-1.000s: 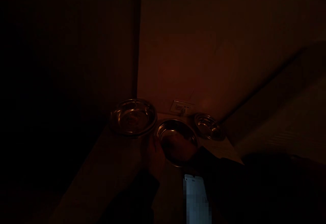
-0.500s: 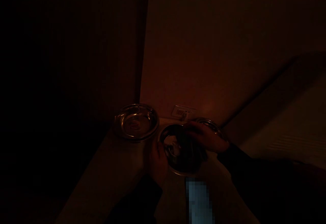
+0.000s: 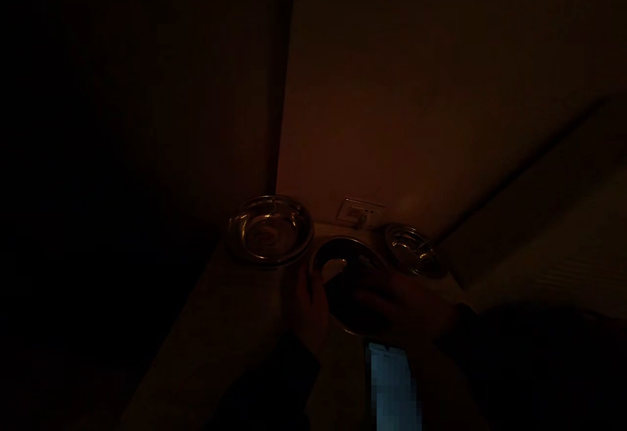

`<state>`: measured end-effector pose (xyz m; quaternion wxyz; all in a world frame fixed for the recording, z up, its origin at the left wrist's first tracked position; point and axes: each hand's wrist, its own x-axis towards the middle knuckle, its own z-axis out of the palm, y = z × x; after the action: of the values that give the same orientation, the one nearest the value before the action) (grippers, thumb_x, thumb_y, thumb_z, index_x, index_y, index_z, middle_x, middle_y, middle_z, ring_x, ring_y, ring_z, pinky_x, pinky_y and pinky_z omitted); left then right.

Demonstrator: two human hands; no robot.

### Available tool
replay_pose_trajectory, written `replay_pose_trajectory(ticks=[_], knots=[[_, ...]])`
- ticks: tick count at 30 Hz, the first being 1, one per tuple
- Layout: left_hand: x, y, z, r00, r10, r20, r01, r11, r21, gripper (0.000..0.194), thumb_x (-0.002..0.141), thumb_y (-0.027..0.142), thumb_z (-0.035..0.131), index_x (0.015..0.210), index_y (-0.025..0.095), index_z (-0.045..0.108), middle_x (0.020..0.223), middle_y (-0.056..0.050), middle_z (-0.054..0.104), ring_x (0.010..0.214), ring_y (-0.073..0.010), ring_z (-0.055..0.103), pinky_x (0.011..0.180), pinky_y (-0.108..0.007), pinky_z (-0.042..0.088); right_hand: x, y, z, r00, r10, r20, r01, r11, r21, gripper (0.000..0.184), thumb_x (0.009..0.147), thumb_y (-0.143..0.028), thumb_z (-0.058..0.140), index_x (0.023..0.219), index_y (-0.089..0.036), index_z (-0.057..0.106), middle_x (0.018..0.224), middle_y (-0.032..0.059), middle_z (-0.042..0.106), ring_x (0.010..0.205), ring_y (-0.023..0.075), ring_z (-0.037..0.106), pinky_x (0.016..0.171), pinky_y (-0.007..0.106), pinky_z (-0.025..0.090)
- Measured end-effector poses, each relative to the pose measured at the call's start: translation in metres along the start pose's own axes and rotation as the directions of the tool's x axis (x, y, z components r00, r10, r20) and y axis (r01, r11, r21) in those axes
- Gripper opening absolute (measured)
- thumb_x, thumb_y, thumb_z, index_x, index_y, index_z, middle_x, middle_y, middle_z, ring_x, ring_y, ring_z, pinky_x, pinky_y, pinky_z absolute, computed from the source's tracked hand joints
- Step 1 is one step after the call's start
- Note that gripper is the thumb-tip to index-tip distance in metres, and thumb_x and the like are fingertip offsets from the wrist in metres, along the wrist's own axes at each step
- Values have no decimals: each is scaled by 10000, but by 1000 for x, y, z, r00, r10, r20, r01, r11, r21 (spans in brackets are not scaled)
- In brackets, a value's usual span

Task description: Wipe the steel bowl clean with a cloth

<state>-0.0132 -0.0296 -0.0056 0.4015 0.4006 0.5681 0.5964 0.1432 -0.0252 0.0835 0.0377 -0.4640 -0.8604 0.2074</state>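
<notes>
Bowl [image 3: 336, 265], metal: on the counter [image 3: 223, 333], between both hands. Left hand [image 3: 312, 310]: against the bowl's left rim; too dark to tell whether it grips. Right hand [image 3: 404, 300]: over the bowl's right side, grasping what seems a dark cloth [image 3: 344, 290].

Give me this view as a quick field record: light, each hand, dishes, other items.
Light: very dim, reddish
Left hand: at the left rim of the middle metal dish; grip unclear
Right hand: over the same dish, at a dark item too dim to identify
Left metal dish: beyond the left hand, near the wall
Right metal dish: smaller-looking, beyond the right hand
Wall socket: behind the dishes
Lit screen: nearest the wearer, contents blurred
</notes>
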Motion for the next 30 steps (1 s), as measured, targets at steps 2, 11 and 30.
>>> replay_pose_trajectory(ticks=[2,11,30], knots=[[-1,3,-2,997,-72,-13,72,997,-2,401,859,351,431,1144,132,609,1230,-147,633,1175,-267,559,1017,-413,407,-2,-1,-4,980,197,-31,-200,971,-134,371,988,-371,343,1113,-216,655,1062,86,714,951,224,676,800,322,499],[8,7,-6,992,-62,113,52,994,93,290,799,323,500,945,125,653,1036,-144,701,997,-264,639,917,-417,473,18,4,22,947,313,70,-281,914,-293,386,904,-281,479,1215,-67,559,1087,226,679,994,310,664,810,383,493],[-3,2,7,964,-168,205,142,980,138,409,918,258,359,1237,102,563,1334,-159,576,1243,-235,536,1084,-373,366,18,17,41,973,-227,53,228,974,-7,301,848,-74,511,1051,-191,700,1143,97,662,1099,197,583,979,344,438]])
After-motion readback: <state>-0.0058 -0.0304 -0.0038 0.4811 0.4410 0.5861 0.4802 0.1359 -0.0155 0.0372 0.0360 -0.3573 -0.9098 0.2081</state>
